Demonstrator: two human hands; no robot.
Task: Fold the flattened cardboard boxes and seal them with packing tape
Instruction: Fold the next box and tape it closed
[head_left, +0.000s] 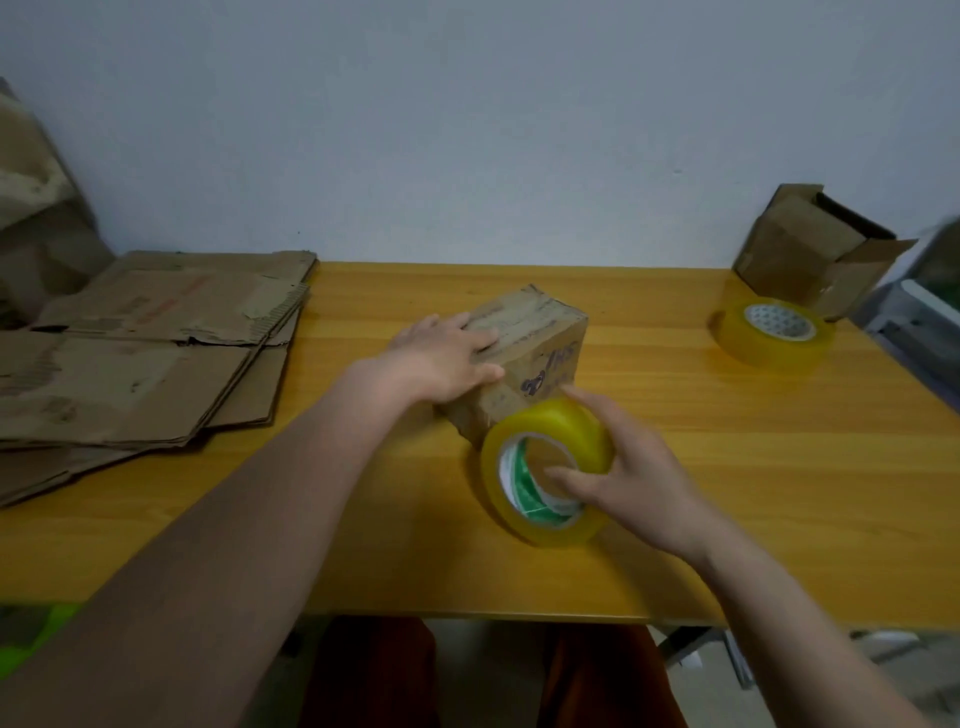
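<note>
A small folded cardboard box (540, 348) lies in the middle of the yellow wooden table (727, 493). My left hand (447, 358) rests flat on its top and left side, fingers spread, pressing it down. My right hand (623, 473) grips a yellow roll of packing tape (550, 441), thumb in the core and fingers over the outer rim. The roll stands on edge against the box's near corner. A stack of flattened cardboard boxes (145, 353) lies at the table's left end.
A second tape roll (774, 332) lies flat at the back right. Behind it stands an open cardboard box (810, 249) against the wall. Grey equipment (930, 312) sits at the right edge. Crumpled cardboard (36, 208) leans at the far left.
</note>
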